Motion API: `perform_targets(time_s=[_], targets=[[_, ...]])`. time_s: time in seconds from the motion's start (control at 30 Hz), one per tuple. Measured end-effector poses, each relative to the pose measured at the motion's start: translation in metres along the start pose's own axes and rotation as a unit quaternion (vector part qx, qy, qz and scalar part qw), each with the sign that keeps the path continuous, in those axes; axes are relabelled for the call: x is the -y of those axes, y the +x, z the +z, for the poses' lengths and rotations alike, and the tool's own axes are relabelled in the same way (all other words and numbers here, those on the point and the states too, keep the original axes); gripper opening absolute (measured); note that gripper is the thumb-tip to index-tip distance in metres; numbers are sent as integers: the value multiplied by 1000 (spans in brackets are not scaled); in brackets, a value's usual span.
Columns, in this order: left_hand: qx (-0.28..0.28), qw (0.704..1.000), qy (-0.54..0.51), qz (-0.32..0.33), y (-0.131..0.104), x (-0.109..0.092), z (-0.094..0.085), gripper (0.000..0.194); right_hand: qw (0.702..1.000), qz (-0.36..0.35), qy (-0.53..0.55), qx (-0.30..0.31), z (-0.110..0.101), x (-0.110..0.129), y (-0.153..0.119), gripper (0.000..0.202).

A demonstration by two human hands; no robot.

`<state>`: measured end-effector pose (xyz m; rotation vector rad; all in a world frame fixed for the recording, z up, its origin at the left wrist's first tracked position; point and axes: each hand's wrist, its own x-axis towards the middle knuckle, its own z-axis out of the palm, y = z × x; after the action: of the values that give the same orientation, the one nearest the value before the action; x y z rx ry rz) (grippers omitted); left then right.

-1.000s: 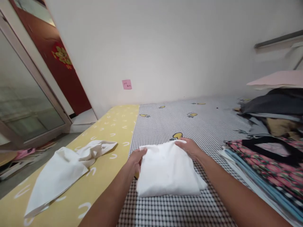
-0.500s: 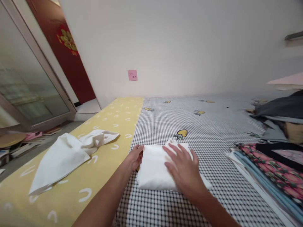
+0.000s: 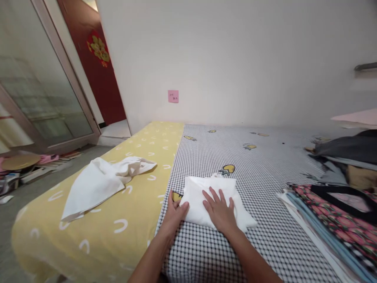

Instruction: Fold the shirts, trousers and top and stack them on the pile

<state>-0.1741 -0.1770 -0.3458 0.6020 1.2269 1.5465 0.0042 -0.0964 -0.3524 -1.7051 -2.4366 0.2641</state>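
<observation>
A folded white garment lies on the checked part of the bed cover, one corner sticking out at its lower right. My right hand rests flat on top of it with the fingers spread. At the garment's left edge is my left hand, its thumb touching the cloth and its fingers apart. Another white garment lies loose and crumpled on the yellow cover to the left.
Folded clothes, with a floral one on top, are stacked at the right. Behind them is a pile of dark clothes. A wall bounds the far side. Books lie on the floor at far left.
The view has shifted left. My left hand has moved nearer along the folded garment's left edge, its thumb now on the cloth. My right hand still lies on the garment, whose lower right corner spreads out more.
</observation>
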Motion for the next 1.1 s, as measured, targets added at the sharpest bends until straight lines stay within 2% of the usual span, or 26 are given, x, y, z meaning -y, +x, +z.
perform_targets(time_s=[0.03,0.1,0.2,0.27,0.33,0.43,0.53,0.6,0.67,0.7,0.73,0.77,0.83,0.9,0.97,1.1], targets=[[-12,999,39,25,-1,5,1,116,1000,-4,4,-7,1,0,-1,52],[-38,985,142,95,-2,15,5,104,999,-13,19,-24,5,-1,0,51],[-63,927,299,218,-1,27,12,69,995,-28,84,-47,7,-4,4,49],[-68,902,341,257,0,32,13,58,987,-43,146,-57,3,-10,7,47],[-66,906,330,255,1,34,12,58,978,-52,190,-71,-4,-23,5,51],[-65,931,276,230,2,32,9,60,974,-27,197,-110,-11,-52,-7,58],[-67,947,235,208,1,28,7,60,987,18,133,-93,-14,-82,-23,54],[-66,952,217,203,0,28,8,61,990,87,80,-75,-19,-88,-30,53],[-63,954,211,204,-1,28,8,62,979,160,39,-119,-30,-79,-34,57],[-62,954,212,204,-2,29,9,61,974,166,22,-153,-36,-69,-36,59],[-61,954,214,203,-2,29,9,61,973,142,5,-180,-42,-55,-39,61],[-59,953,214,204,-2,29,9,60,977,90,-14,-194,-46,-40,-43,63],[-54,954,211,207,-3,29,9,59,985,-39,-47,-163,-45,-9,-52,71],[-50,954,207,213,-4,29,9,60,986,-105,-81,-100,-33,16,-61,86],[-50,953,208,214,-4,28,9,60,988,-90,-112,-60,-17,33,-65,94],[-60,957,198,204,-3,29,8,57,988,-29,-136,-59,0,47,-56,80]])
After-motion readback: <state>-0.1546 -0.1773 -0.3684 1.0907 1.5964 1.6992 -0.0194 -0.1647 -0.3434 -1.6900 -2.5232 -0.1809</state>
